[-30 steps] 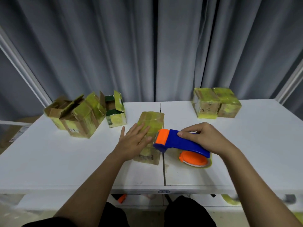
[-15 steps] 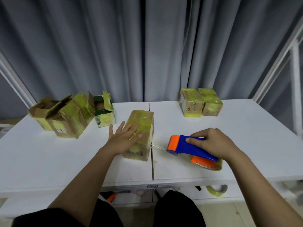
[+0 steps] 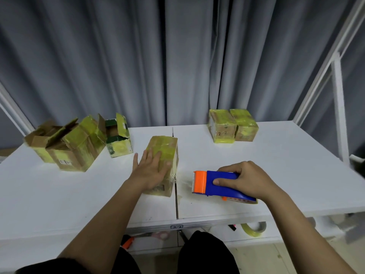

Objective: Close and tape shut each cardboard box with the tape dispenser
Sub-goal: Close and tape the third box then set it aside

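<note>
Fingers (image 3: 153, 157) of the left hand (image 3: 151, 172) lie flat and spread on the closed box (image 3: 167, 151) at mid-table. The right hand (image 3: 245, 179) curls round the dispenser (image 3: 216, 183), thumb on its blue side, just right of that box and apart from it. At far left three boxes (image 3: 79, 143) stand with flaps up; what is inside cannot be told. Two taped boxes (image 3: 233, 125) sit touching at the back right. The dispenser is blue with an orange toothed head pointing left, low over the white table (image 3: 276, 165).
</note>
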